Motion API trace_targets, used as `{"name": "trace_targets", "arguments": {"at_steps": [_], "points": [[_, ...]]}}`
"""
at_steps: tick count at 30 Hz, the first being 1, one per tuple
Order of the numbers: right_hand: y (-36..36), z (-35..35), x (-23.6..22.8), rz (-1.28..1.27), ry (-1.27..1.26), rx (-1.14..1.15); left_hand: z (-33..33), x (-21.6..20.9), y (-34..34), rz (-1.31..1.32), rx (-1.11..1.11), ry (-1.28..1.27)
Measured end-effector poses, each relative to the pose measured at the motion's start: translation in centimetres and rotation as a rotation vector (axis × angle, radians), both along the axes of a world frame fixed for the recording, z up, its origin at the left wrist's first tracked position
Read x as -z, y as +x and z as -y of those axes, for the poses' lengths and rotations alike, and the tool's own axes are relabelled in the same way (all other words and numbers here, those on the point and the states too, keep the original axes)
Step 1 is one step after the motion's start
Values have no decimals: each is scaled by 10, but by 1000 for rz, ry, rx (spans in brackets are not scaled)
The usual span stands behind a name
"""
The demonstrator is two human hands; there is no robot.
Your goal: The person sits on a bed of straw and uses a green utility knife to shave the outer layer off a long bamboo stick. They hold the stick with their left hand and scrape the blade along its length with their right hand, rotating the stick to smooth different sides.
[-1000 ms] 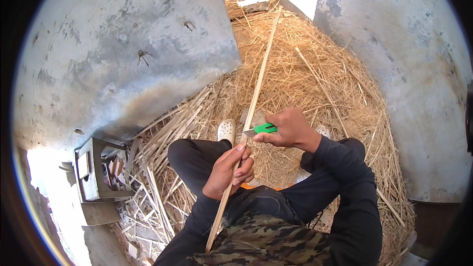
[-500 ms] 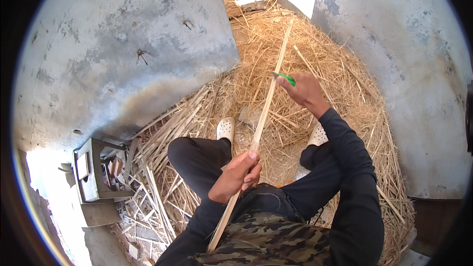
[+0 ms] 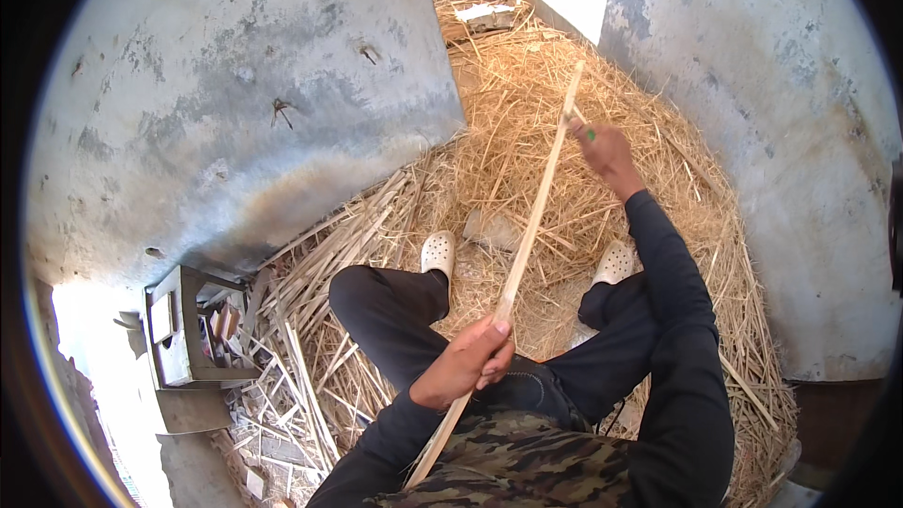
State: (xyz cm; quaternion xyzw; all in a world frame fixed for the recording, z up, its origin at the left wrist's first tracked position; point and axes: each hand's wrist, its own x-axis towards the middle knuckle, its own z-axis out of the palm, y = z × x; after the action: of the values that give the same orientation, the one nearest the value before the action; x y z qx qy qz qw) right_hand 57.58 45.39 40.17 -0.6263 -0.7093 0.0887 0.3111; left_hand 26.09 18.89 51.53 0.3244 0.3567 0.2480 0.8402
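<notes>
The left hand [image 3: 470, 357] is closed on a long wooden strip [image 3: 534, 226], gripping it toward its lower part, thumb on top. The right hand [image 3: 609, 152], well apart from the left, is curled around a green-handled tool [image 3: 591, 134], most of which the fingers hide. This hand sits just beside the upper part of the strip; whether the tool touches the wood cannot be told. The strip slants from the camouflage garment [image 3: 527, 456] at the lap, through the left hand, and up past the right, its far end above the straw.

Loose golden straw [image 3: 527, 66] covers the ground, with split slats [image 3: 310, 367] heaped on the left. A flat grey stone [image 3: 491, 230] lies between two pale perforated clogs [image 3: 437, 254]. Stained grey walls rise on both sides, a bright opening shows at the top, and a small box-like cabinet [image 3: 176, 357] stands at lower left, holding assorted things.

The strip is narrow, flat and pale yellow, slightly bent along its length, with a whitish, frayed-looking patch just above the left hand.
</notes>
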Motion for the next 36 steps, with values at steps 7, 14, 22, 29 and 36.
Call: {"name": "trace_targets", "arguments": {"at_steps": [7, 14, 22, 29, 36], "points": [[37, -13, -11, 177, 96, -64, 14, -3, -4, -19, 10, 6], [118, -37, 24, 224, 88, 177, 33, -2, -8, -52, 125, -67], [176, -24, 23, -130, -304, 656, 1, -10, -17, -319, 27, 135], [95, -5, -31, -188, -118, 313, -29, -17, -9, -397, -75, 281], [-6, 49, -61, -215, -72, -93, -41, -4, -8, -436, -150, 463]]}}
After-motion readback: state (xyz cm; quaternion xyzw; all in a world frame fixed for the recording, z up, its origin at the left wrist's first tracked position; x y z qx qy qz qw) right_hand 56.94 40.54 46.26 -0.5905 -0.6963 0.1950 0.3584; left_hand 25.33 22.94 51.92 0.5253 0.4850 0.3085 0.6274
